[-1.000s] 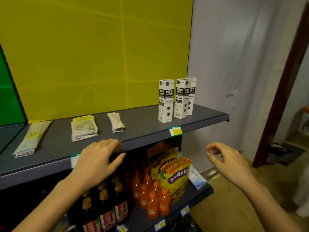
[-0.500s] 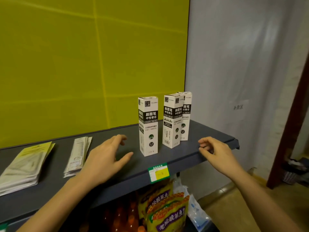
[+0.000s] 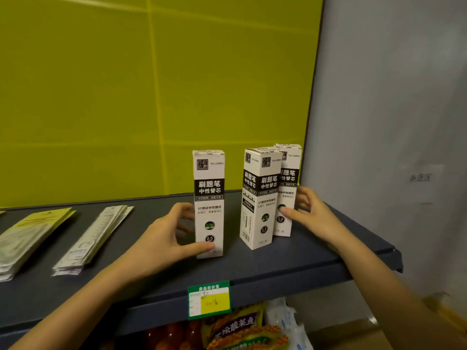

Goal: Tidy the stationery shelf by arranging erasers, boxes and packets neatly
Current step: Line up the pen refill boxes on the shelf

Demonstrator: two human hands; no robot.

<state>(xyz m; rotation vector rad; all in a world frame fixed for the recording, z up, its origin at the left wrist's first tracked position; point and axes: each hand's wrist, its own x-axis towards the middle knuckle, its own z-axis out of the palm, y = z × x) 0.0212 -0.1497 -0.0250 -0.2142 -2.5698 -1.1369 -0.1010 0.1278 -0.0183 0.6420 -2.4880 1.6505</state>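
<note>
while our left hand [image 3: 161, 236] wraps the left box [image 3: 209, 203], thumb on its front, our right hand [image 3: 312, 218] cups the far right box [image 3: 288, 190], and the middle box [image 3: 260, 198] stands askew between them on the shelf [image 3: 290, 263]. we should squeeze lightly, low down, sliding the boxes together without tipping.

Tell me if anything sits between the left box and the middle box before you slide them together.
Nothing visible does. Only bare shelf shows between the left box and the middle box. The left hand grips the left box from its other side.
</note>
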